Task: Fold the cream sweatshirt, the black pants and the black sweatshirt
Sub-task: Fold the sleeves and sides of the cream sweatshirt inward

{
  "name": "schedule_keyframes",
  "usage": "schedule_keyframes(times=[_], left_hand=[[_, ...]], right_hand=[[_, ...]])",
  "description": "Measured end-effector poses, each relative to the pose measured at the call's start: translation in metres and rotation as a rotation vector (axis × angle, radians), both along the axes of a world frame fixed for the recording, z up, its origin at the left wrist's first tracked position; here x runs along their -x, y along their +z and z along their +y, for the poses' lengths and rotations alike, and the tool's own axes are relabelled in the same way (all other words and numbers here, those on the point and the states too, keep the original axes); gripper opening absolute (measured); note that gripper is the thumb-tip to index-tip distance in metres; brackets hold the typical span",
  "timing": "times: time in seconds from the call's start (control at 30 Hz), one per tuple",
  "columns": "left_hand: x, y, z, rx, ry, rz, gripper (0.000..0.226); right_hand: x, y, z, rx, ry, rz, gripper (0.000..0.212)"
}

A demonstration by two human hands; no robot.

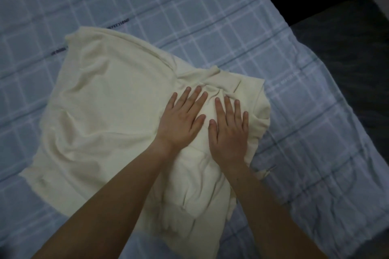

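Both hands — left hand (181, 121), right hand (228, 132) — press flat, fingers spread, on the cream sweatshirt (109, 99) atop the checked bedsheet (210, 17).

**Both hands flat, side by side**

2 bare forearms reach in from the bottom edge and converge toward the middle of the view, the left from the lower left, the right from the lower right. The left hand (181, 119) lies palm down with its 4 fingers spread and pointing up and slightly right, thumb angled out toward the other hand. The right hand (229, 132) is also palm down, fingers extended and slightly apart, pointing up and a little left. The 2 thumbs lie close together, nearly touching. Both wrists are straight, in line with the forearms. Neither hand grips anything; both lie open and flat, pressed against the surface beneath them.
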State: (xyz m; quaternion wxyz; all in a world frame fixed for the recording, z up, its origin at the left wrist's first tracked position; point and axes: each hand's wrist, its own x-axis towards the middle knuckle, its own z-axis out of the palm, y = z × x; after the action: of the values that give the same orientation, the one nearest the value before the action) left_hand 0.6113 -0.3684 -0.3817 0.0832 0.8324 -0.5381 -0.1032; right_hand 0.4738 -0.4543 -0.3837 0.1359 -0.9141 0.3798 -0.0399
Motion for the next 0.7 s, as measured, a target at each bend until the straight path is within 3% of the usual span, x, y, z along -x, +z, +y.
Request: schedule_keyframes(times=[0.3, 0.47, 0.7], left_hand=[[0.018, 0.048, 0.033, 0.06, 0.159, 0.014, 0.054], [0.019, 0.016, 0.058, 0.058, 0.156, 0.062, 0.053], [0.014, -0.007, 0.061, 0.132, 0.132, 0.081, 0.055]], right_hand=[[0.0, 0.053, 0.032, 0.005, 0.032, -0.033, 0.058], [0.008, 0.018, 0.058, 0.012, 0.072, 0.056, 0.06], [0.006, 0.0, 0.06, 0.074, 0.082, 0.025, 0.062]])
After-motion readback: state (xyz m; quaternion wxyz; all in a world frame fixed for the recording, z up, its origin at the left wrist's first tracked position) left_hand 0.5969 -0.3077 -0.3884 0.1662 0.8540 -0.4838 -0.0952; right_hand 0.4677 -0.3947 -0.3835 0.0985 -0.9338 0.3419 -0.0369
